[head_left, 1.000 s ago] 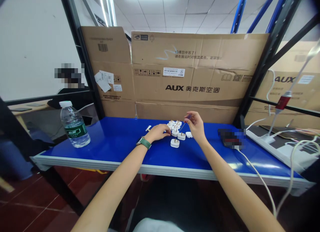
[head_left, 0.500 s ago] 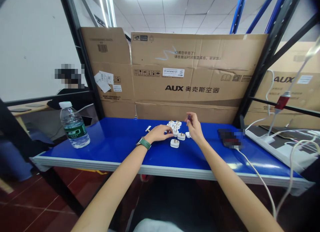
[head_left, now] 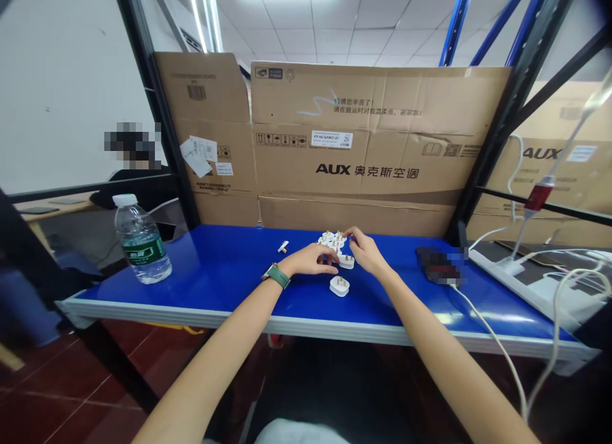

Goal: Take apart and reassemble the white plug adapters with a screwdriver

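Note:
My left hand (head_left: pixel 313 259), with a green-strapped watch (head_left: pixel 276 276) at its wrist, hovers left of a white plug (head_left: pixel 347 262). Its fingers are curved, with a gap between thumb and forefinger, and hold nothing that I can see. My right hand (head_left: pixel 365 250) reaches in from the other side. Its forefinger stretches to the edge of a cluster of white plugs (head_left: pixel 329 239), pins up, while its other fingers curl in; what they hold, if anything, is hidden. Closer to me lies a separate white plug (head_left: pixel 340 286). A small white pinned piece (head_left: pixel 284 246) rests farther left.
A water bottle (head_left: pixel 143 243) stands at the left on the blue tabletop (head_left: pixel 229 272). To the right are a dark device (head_left: pixel 438 265) with a white cable and a power strip (head_left: pixel 511 265). Cardboard (head_left: pixel 354 208) walls the back. A person (head_left: pixel 138 176) sits beyond the left post.
My right hand has moved down and left to the plug cluster. The nearest plug has shifted slightly toward me. A plug formerly beside my right hand is out of sight.

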{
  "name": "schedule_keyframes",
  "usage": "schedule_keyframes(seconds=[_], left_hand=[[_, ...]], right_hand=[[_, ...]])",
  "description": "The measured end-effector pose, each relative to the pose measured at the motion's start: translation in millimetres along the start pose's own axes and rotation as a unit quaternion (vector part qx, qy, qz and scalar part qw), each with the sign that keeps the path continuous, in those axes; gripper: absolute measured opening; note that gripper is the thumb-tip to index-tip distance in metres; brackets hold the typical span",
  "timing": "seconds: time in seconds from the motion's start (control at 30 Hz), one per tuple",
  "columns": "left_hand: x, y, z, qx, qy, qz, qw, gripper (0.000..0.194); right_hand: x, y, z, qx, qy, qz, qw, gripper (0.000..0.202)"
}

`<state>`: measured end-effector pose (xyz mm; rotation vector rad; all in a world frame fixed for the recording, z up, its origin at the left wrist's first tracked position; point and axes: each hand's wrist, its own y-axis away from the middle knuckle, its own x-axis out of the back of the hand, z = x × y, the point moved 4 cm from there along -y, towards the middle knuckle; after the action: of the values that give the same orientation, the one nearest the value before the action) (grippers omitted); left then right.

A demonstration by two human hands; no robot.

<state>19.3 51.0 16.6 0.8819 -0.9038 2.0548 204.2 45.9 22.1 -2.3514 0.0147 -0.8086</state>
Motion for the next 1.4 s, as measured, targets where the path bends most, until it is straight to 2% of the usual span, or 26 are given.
schedule_keyframes(seconds=[0.07,0.13,0.23,0.33,0.4,0.47,0.57,0.67,0.73,0.8,0.97,1.13,1.23,1.4], left_hand=[[-2.4,-0.9,1.1,-0.004,0.069,-0.024,0.997,0.044],[-8.3,-1.4,3.9,-0.007,0.121,-0.082,0.989,0.055],[-15.7,-0.7,8.6,-0.015,0.110,-0.146,0.983,0.059],[-17.2,0.2,9.3,-0.019,0.085,-0.146,0.986,0.048],[-16.5,0.4,5.0,-0.005,0.083,-0.129,0.988,0.046],[-13.5,-0.7,-2.8,0.015,0.092,-0.085,0.992,0.046],[-3.7,-4.3,-17.5,0.042,0.133,0.039,0.989,0.048],[8.3,-6.1,-28.5,0.056,0.192,0.181,0.963,0.052],[13.3,-5.8,-30.5,0.047,0.218,0.239,0.945,0.052],[13.5,-5.5,-28.9,0.034,0.224,0.242,0.943,0.051],[6.5,-4.1,-22.3,0.017,0.204,0.177,0.963,0.047],[8.8,-2.8,-21.2,0.016,0.175,0.184,0.967,0.044],[9.3,-3.0,-22.1,0.013,0.177,0.189,0.966,0.043],[7.8,-3.4,-22.4,0.014,0.176,0.193,0.965,0.050]], right_hand=[[-0.9,-0.7,2.0,0.003,0.006,0.001,1.000,0.028],[-0.8,-1.3,4.6,0.000,0.011,0.010,1.000,0.028],[0.3,-1.4,7.0,-0.006,0.012,0.027,1.000,0.027],[0.5,-1.1,7.2,-0.004,0.014,0.028,0.999,0.025],[-0.2,-1.3,7.7,-0.002,0.016,0.023,1.000,0.024],[-0.7,-1.6,8.8,-0.001,0.019,0.021,1.000,0.025],[-1.9,-1.6,10.3,-0.003,0.022,0.014,1.000,0.024],[-5.2,0.1,8.7,-0.004,0.018,-0.011,1.000,0.023],[-8.3,2.0,3.3,0.020,0.018,-0.034,0.999,0.025],[-11.1,3.8,-3.7,0.054,0.014,-0.056,0.997,0.028],[-12.8,3.6,-10.8,0.102,0.001,-0.066,0.993,0.029],[-10.4,1.2,-7.4,0.118,-0.004,-0.040,0.992,0.032],[-10.0,2.0,-8.1,0.106,-0.016,-0.047,0.993,0.041],[-8.9,3.0,-12.9,0.121,-0.003,-0.050,0.991,0.042]])
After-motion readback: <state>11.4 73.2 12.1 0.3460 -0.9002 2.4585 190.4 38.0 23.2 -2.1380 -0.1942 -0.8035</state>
